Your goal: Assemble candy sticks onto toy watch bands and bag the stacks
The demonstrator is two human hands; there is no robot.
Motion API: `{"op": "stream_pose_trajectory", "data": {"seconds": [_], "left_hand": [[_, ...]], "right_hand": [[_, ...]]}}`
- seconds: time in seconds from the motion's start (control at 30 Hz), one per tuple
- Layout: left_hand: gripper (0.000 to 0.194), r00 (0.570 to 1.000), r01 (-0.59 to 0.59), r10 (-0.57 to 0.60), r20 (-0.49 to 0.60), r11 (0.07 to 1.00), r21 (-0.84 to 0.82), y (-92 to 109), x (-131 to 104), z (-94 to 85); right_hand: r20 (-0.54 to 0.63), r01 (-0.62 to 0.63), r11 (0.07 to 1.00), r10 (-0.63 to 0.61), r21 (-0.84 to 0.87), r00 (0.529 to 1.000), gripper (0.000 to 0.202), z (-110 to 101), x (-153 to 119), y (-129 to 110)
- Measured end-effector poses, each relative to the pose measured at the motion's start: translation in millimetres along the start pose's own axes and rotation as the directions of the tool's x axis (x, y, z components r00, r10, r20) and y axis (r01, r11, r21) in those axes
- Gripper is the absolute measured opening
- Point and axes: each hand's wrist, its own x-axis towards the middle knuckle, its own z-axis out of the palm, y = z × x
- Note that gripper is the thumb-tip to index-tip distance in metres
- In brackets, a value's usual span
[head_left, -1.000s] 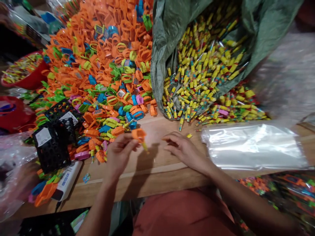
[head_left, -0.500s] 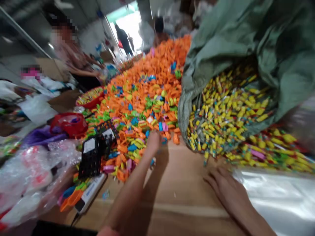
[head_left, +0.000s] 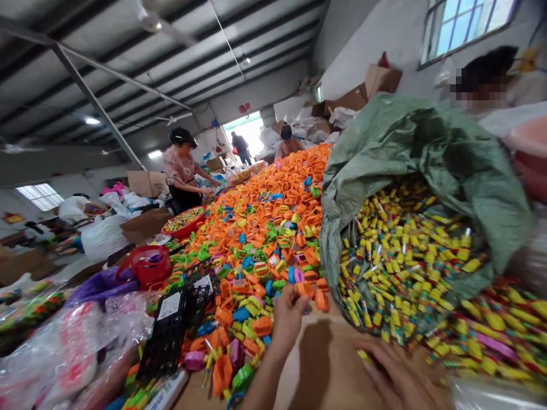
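Note:
My left hand (head_left: 288, 319) is at the near edge of a big heap of plastic pieces (head_left: 260, 216), mostly orange with some green, blue, yellow and purple. Its fingers are curled together beside an orange piece and a bit of blue; what they hold, if anything, is hidden. Low over the wooden table (head_left: 314, 373), my right hand (head_left: 391, 373) has a small yellow piece (head_left: 364, 356) at its fingertips. Just beyond that hand, a green sack (head_left: 363, 131) lies with its mouth towards me, spilling small yellow tube-like pieces (head_left: 405, 256).
Black plastic trays (head_left: 164, 327) and clear plastic bags (head_left: 72, 353) lie to the left. Behind them are a red basket (head_left: 149, 265) and a red tub (head_left: 183, 223) of small pieces. A co-worker (head_left: 183, 168) stands beyond the tub. Clear plastic film (head_left: 496, 393) lies at the lower right.
The view has tilted up, showing more of the roof and walls. My left hand's fingers remain curled by the heap. A yellow piece now shows at my right fingertips.

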Motion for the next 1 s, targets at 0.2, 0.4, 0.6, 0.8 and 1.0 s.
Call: {"op": "stream_pose_trajectory", "data": {"seconds": [0.2, 0.4, 0.6, 0.8, 1.0], "left_hand": [[0.055, 0.974, 0.223, -0.181, 0.135, 0.864, -0.451, 5.4, -49.9, 23.7], [0.051, 0.936, 0.352, -0.262, 0.235, 0.692, -0.630, 6.8, -72.9, 29.4], [0.048, 0.943, 0.331, -0.213, 0.254, 0.651, -0.683, 12.5, -78.8, 30.1], [0.047, 0.962, 0.269, -0.161, 0.218, 0.669, -0.692, 15.0, -82.5, 31.6], [0.035, 0.984, 0.101, 0.004, 0.179, 0.813, -0.573, 11.9, -89.6, 30.1]], "right_hand": [[0.160, -0.112, 0.920, 0.054, 0.376, 0.986, 0.034, 11.0, 9.3, -41.6], [0.356, -0.371, 0.691, 0.174, 0.620, 0.918, 0.042, 5.2, 10.4, -56.8], [0.399, -0.450, 0.466, 0.209, 0.762, 0.893, 0.041, 0.5, 5.2, -66.1], [0.434, -0.485, 0.310, 0.220, 0.818, 0.874, 0.036, 2.6, 3.5, -64.1], [0.378, -0.416, 0.421, 0.176, 0.806, 0.909, 0.036, 3.9, 3.9, -60.2]]}}
